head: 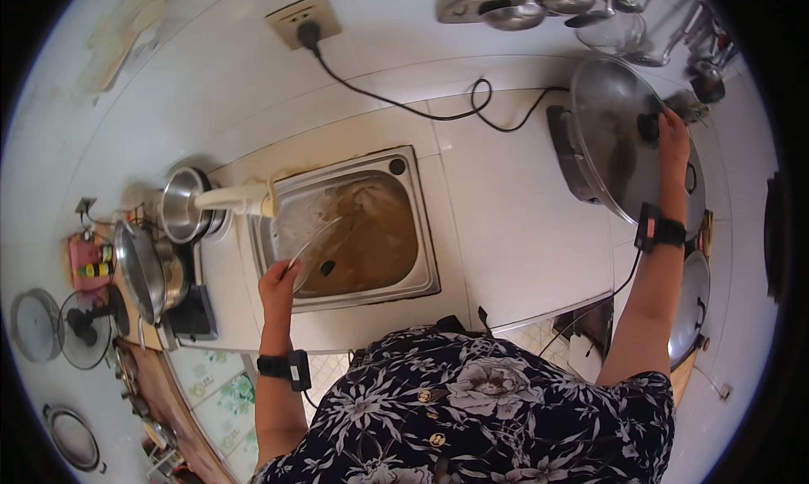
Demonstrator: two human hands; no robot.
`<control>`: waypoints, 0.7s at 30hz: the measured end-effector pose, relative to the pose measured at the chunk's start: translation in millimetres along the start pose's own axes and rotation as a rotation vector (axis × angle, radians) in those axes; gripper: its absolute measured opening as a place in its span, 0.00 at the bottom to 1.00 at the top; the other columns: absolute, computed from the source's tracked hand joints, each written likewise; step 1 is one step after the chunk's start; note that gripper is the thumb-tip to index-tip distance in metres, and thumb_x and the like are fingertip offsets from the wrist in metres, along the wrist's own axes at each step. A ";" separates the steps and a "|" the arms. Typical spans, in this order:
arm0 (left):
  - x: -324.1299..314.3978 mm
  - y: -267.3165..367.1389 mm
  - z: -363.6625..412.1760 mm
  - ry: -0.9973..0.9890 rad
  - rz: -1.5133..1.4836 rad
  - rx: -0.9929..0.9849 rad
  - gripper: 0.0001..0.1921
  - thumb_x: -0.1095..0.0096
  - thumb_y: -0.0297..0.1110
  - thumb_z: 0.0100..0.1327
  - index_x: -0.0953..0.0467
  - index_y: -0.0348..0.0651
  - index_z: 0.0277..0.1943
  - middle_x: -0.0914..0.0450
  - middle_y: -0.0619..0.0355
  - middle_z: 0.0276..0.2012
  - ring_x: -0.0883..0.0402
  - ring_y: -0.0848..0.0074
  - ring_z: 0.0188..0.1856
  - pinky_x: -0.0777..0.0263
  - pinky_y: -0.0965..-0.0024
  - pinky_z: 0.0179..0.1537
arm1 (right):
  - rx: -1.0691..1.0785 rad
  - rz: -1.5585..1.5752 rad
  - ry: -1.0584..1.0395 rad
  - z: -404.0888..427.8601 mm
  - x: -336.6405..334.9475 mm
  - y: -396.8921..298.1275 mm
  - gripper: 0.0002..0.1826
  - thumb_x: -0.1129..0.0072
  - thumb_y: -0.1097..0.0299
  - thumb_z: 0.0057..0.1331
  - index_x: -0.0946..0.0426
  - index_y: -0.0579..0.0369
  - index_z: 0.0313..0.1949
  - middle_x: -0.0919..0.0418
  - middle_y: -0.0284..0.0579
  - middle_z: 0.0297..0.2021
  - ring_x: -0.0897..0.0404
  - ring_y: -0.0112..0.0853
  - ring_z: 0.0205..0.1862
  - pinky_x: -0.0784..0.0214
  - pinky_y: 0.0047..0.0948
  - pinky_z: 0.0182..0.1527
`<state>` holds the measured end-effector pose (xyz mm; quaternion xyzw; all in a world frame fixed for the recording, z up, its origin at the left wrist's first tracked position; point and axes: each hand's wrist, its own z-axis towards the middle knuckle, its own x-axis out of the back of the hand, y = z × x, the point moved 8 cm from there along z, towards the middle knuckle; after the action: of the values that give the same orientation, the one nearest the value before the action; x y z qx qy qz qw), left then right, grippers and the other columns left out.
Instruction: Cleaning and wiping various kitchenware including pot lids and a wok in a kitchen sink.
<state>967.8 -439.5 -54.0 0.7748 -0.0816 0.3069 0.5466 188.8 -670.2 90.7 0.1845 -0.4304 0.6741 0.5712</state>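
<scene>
At the left rim of the steel sink my left hand grips the edge of a thin curved utensil, perhaps a ladle or lid; its far part merges with the brown water. A black oval thing shows near that hand. On the right, my right hand holds the black knob of a large domed lid. The lid is tilted, over a dark pan on an appliance that is partly hidden.
A cream faucet reaches over the sink's left edge, beside stacked steel bowls. A black cord runs from the wall socket to the right. Steel ladles hang above. Another lidded pan stands by my right arm.
</scene>
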 end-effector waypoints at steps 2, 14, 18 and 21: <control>6.6 6.8 -3.3 0.006 0.000 0.028 0.08 0.38 0.26 0.57 0.21 0.29 0.37 0.17 0.56 0.32 0.21 0.81 0.36 0.31 0.80 0.42 | 0.085 0.134 0.041 -26.1 0.7 -73.5 0.15 0.48 0.61 0.65 0.24 0.56 0.46 0.20 0.42 0.38 0.21 0.30 0.37 0.31 0.29 0.37; 9.7 33.7 -5.9 -0.054 -0.346 -0.062 0.08 0.39 0.29 0.60 0.21 0.32 0.37 0.17 0.57 0.31 0.20 0.80 0.35 0.30 0.79 0.42 | 0.262 0.777 -0.925 -233.5 -117.1 -383.8 0.11 0.46 0.72 0.61 0.24 0.51 0.44 0.22 0.41 0.41 0.23 0.32 0.41 0.29 0.28 0.42; 6.6 29.6 -6.7 -0.128 -0.499 -0.067 0.08 0.40 0.29 0.61 0.22 0.32 0.39 0.17 0.54 0.33 0.19 0.76 0.37 0.30 0.76 0.45 | 0.543 0.788 -0.773 -263.1 -103.5 -455.0 0.19 0.43 0.73 0.58 0.28 0.53 0.51 0.24 0.39 0.47 0.24 0.31 0.46 0.32 0.25 0.47; 4.9 29.6 -12.6 -0.187 -0.537 -0.087 0.08 0.40 0.29 0.61 0.22 0.32 0.40 0.17 0.53 0.33 0.19 0.76 0.38 0.30 0.76 0.45 | 0.455 0.927 -0.846 -282.1 -112.1 -479.2 0.15 0.43 0.70 0.59 0.26 0.56 0.47 0.23 0.42 0.44 0.23 0.33 0.45 0.33 0.26 0.47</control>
<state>953.1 -438.7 -24.9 0.7694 0.0633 0.0747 0.6312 733.7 -526.6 26.4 0.3449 -0.4991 0.7934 -0.0489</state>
